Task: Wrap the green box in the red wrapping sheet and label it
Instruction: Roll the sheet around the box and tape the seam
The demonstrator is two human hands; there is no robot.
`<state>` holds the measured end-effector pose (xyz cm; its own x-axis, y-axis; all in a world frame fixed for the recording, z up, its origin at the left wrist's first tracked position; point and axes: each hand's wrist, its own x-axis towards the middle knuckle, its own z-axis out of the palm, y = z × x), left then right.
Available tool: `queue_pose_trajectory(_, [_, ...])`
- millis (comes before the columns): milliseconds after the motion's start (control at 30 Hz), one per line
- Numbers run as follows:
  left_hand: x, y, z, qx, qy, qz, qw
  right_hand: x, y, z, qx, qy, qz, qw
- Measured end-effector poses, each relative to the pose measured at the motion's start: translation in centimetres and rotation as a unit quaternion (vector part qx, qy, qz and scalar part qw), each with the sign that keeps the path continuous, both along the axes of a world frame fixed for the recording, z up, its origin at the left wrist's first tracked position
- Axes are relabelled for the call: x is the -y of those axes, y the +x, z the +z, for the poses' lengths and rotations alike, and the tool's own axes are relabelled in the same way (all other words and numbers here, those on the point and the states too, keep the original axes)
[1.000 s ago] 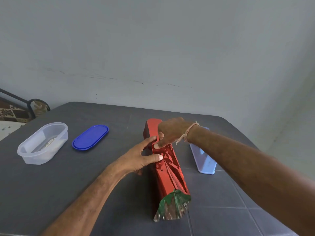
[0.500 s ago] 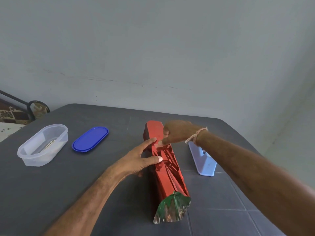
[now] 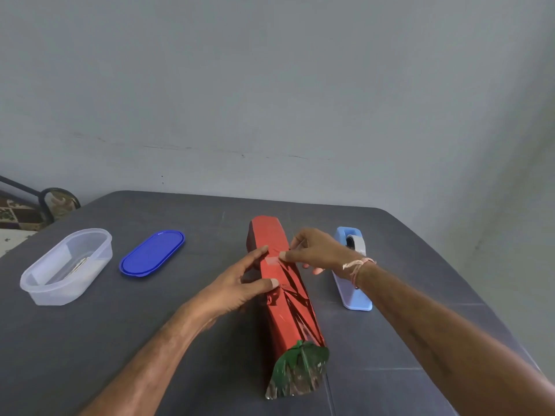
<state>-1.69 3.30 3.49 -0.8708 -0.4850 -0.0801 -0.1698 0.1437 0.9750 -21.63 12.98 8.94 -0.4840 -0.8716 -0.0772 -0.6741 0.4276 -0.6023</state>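
While the box [image 3: 285, 298] is lying lengthwise near the middle of the tabletop [image 3: 90, 340], wrapped in the red sheet [image 3: 271, 235], its near end is showing green under loose foil. The left hand [image 3: 237, 285] is spreading open against the box's left side, thumb pressing on the crumpled seam and forefinger reaching along the top. The right hand [image 3: 315, 250] is pinching a strip of clear tape [image 3: 273, 260] and laying it across the seam. A blue dispenser [image 3: 353, 265] is standing just right of the box. Toward the left edge, a clear tub [image 3: 66, 265] and a blue lid [image 3: 151, 253] are sitting side by side.
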Motion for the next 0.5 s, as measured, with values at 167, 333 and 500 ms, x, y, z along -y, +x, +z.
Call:
queue_pose_trajectory(167, [0.2, 0.0, -0.4, -0.004, 0.000, 0.002, 1.000, -0.1, 0.6, -0.6, 0.036, -0.032, -0.023, 0.999])
queue_pose_trajectory(333, [0.1, 0.0, -0.4, 0.006, -0.004, 0.009, 1.000, 0.0, 0.9, -1.2, 0.062, -0.052, -0.052, 0.995])
queue_pose_trajectory(500, [0.3, 0.1, -0.4, 0.008, -0.018, 0.007, 1.000, 0.8, 1.8, -2.2, 0.037, -0.036, -0.059, 0.997])
